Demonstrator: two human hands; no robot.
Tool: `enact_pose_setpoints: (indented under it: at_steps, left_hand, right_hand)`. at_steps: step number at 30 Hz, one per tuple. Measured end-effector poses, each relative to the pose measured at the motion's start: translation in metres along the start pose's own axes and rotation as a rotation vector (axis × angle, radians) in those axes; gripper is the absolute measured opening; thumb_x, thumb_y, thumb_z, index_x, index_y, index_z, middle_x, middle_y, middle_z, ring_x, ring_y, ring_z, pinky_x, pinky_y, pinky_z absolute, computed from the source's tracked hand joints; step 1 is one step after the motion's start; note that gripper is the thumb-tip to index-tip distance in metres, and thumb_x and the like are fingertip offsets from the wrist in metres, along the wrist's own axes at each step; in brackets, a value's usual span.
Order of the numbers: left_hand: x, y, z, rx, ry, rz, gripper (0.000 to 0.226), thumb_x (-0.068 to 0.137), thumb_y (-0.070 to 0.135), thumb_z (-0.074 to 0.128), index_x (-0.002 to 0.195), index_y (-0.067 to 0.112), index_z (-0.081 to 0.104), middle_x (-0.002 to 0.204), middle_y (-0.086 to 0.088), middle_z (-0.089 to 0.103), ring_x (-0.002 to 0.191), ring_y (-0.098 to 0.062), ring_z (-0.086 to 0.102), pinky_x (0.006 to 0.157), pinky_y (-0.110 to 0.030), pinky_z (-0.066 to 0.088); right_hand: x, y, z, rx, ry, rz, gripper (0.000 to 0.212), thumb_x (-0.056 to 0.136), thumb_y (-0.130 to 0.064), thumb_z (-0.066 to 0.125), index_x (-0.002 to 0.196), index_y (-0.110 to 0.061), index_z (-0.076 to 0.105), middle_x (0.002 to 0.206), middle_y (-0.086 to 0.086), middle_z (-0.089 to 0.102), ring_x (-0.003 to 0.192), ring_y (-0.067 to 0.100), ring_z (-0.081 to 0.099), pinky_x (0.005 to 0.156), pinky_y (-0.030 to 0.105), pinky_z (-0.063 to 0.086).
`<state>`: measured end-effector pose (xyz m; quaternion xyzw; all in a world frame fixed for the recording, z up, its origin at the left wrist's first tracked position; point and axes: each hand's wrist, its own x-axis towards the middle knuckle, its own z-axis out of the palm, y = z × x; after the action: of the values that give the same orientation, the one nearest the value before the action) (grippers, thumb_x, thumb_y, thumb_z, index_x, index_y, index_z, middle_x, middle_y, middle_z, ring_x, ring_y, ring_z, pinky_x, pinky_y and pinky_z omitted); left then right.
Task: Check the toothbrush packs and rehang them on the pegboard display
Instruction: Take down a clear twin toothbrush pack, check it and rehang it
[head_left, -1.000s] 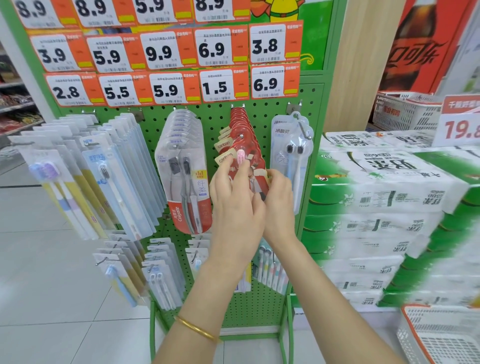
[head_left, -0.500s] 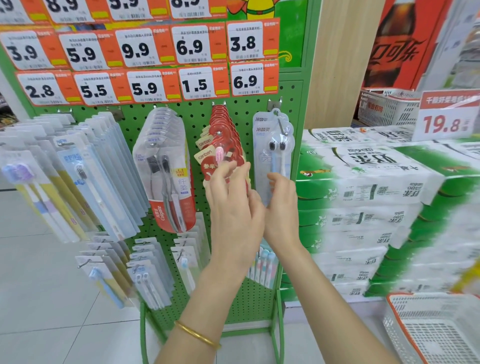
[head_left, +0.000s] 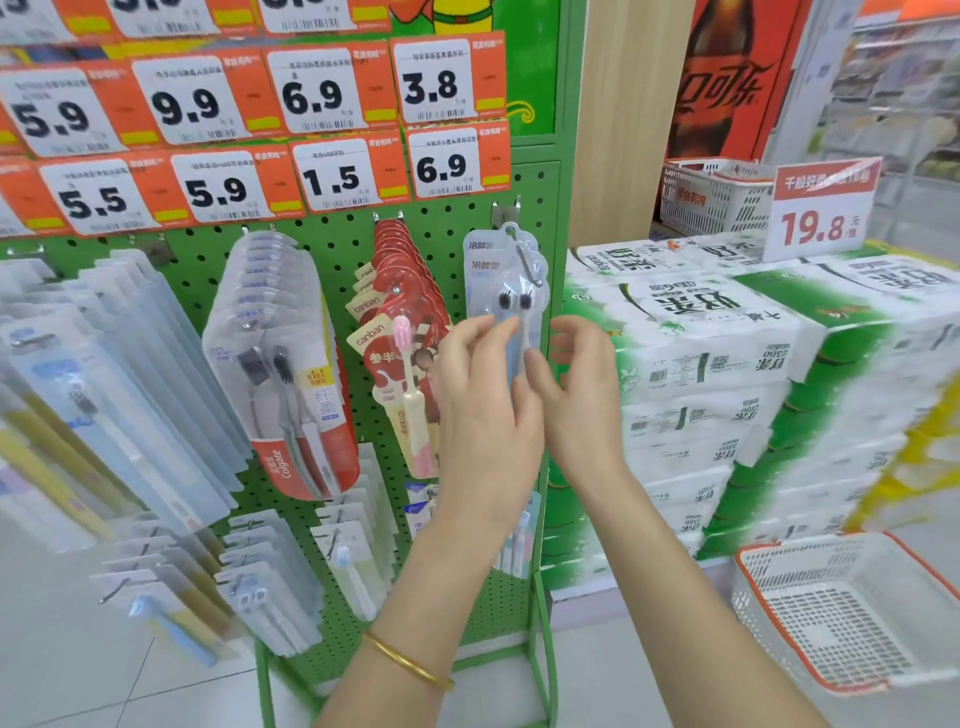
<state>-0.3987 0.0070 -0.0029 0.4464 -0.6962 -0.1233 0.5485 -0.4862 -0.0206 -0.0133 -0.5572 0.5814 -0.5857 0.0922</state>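
Your hands have slid off the red canban packs (head_left: 405, 291) and over to the two-brush pack (head_left: 501, 265) at the pegboard's (head_left: 332, 244) right edge, so I'd say the red ones are checked and this is next.

Nearest, there's a smooth gold bangle (head_left: 405, 662) on your left wrist. Your left hand (head_left: 483, 415) has its fingers up against the pack's lower half, but I can't tell if it's actually pinching. Your right hand (head_left: 579, 395) sits just beside the right side, loosely curled, with nothing plainly in it.

The pack is glossy clear blister plastic over pale blue card with a rounded top and two dark bristle heads. It's still hanging on its thin wire hook (head_left: 527, 265), with perforated green board behind.
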Motion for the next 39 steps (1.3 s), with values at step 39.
enact_pose_setpoints:
  at_steps: [39]
  left_hand:
    - [0.024,0.010,0.026,0.015,0.110,-0.180,0.048,0.094,-0.003,0.037,0.138,0.015,0.037,0.133,0.002,0.032,0.114,0.005,0.041,0.087,0.000,0.032]
  right_hand:
    - [0.059,0.037,0.015,0.134,-0.225,0.108,0.017,0.091,-0.022,0.059,0.103,-0.011,0.057,0.096,-0.004,0.061,0.090,0.015,0.056,0.080,0.033,0.046]
